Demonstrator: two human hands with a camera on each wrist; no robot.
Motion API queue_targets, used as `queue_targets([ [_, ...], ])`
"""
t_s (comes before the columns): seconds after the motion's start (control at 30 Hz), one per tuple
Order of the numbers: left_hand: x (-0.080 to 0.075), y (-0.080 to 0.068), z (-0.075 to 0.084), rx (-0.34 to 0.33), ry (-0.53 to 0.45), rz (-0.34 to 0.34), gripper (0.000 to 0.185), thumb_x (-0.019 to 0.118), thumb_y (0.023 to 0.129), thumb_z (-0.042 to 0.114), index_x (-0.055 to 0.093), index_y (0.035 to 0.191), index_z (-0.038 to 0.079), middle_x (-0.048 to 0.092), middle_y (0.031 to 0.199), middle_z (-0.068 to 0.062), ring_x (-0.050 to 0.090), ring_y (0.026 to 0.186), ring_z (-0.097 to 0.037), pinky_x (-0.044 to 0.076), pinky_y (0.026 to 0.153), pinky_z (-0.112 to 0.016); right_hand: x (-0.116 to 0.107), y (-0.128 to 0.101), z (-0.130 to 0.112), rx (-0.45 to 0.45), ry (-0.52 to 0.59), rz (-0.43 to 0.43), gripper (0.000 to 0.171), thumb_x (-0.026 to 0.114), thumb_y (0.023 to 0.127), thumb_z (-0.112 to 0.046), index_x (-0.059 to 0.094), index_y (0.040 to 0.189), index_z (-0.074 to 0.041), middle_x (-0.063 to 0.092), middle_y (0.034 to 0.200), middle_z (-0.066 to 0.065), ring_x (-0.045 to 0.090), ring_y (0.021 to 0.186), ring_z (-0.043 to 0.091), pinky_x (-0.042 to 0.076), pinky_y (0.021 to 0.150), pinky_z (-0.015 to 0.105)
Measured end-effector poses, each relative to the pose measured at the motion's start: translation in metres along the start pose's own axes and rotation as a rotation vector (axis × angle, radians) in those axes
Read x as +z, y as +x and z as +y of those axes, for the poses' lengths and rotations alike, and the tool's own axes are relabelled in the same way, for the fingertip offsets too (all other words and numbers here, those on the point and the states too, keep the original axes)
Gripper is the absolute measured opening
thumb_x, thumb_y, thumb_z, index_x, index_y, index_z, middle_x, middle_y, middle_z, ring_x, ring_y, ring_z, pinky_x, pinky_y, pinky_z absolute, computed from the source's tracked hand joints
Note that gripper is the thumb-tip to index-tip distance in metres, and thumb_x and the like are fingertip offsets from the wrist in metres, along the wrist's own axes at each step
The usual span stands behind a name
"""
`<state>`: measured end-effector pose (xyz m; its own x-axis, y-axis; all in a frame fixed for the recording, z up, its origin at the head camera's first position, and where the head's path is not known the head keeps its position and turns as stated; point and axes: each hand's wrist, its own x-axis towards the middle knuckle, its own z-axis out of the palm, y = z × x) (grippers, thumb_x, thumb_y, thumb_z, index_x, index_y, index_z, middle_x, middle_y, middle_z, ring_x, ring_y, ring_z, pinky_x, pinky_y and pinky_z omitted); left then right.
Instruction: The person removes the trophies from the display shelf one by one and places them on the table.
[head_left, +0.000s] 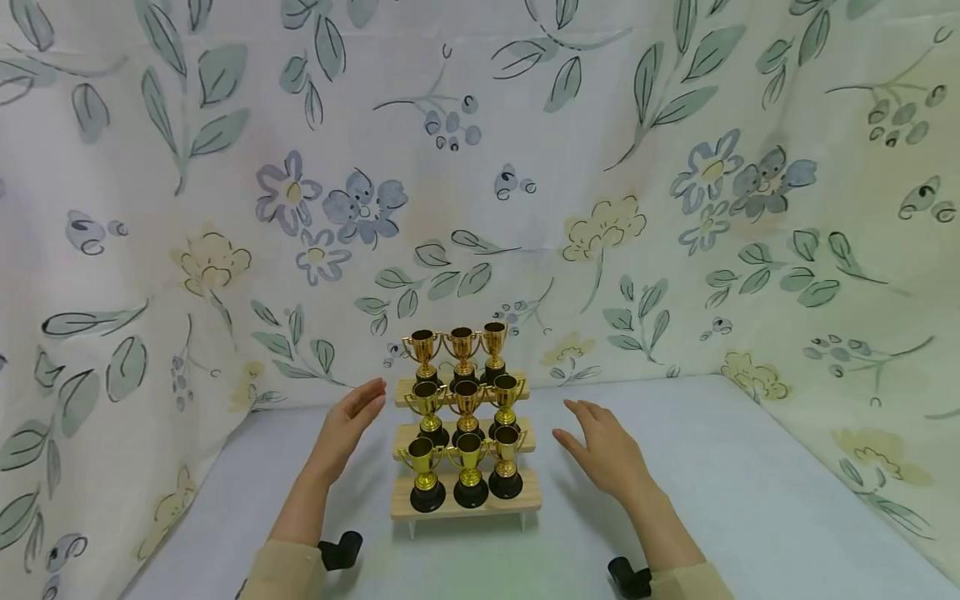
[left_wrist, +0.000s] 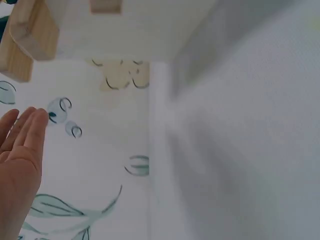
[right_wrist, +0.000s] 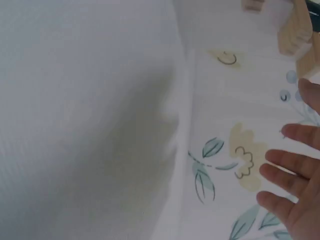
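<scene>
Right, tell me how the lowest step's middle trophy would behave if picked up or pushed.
The middle trophy likely stays rigid, given its crisp goblet shape. Pushed high, it may tip, as the cup stands well above its black base. The shiny gold finish could feel slippery.

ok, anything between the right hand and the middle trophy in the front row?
Yes, sideways: the front-right trophy stands on the bottom shelf between the right hand and the front-middle trophy. Approached from the shelf's front edge, nothing visible stands before it.
</scene>
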<state>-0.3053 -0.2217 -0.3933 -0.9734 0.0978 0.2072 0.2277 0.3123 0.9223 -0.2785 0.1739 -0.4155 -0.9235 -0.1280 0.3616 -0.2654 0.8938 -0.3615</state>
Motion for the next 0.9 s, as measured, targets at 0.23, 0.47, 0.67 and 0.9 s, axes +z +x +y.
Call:
queue_targets([
  [0.23, 0.014, 0.004, 0.004, 0.008, -0.285, -0.045, 0.056, 0.054, 0.103, 0.021, 0.035, 0.151, 0.002, 0.034, 0.159, -0.018, 0.048, 0.129, 0.007, 0.043, 0.101, -0.003, -0.001, -0.006, -0.010, -0.012, 0.136, 0.085, 0.048, 0.056, 0.099, -0.042, 0.059, 0.135, -0.010, 0.061, 0.138, 0.013, 0.053, 0.132, 0.036, 0.047, 0.107, 0.057],
  [0.47, 0.019, 0.006, 0.002, 0.001, -0.333, -0.067, 0.059, 0.056, 0.102, 0.020, 0.033, 0.153, 0.003, 0.032, 0.161, -0.014, 0.030, 0.150, -0.026, 0.042, 0.102, -0.002, -0.009, -0.008, -0.020, -0.091, 0.262, 0.201, 0.036, 0.058, 0.100, -0.035, 0.065, 0.127, -0.011, 0.068, 0.126, 0.007, 0.062, 0.120, 0.030, 0.054, 0.100, 0.052],
  [0.67, 0.021, 0.009, 0.000, -0.013, -0.355, -0.056, 0.058, 0.055, 0.102, 0.017, 0.032, 0.154, 0.004, 0.032, 0.161, -0.013, 0.031, 0.150, -0.025, 0.042, 0.102, -0.002, -0.012, -0.008, -0.031, -0.185, 0.382, 0.276, 0.022, 0.064, 0.097, -0.026, 0.069, 0.116, -0.016, 0.073, 0.114, -0.001, 0.068, 0.102, 0.017, 0.061, 0.087, 0.040],
  [0.9, 0.024, 0.012, 0.001, -0.051, -0.373, -0.012, 0.055, 0.056, 0.101, 0.015, 0.037, 0.152, 0.006, 0.038, 0.158, -0.009, 0.037, 0.147, -0.020, 0.042, 0.103, -0.003, -0.014, -0.011, -0.048, -0.265, 0.571, 0.216, 0.019, 0.069, 0.093, -0.021, 0.069, 0.112, -0.023, 0.073, 0.108, -0.006, 0.068, 0.096, 0.009, 0.061, 0.082, 0.027],
])
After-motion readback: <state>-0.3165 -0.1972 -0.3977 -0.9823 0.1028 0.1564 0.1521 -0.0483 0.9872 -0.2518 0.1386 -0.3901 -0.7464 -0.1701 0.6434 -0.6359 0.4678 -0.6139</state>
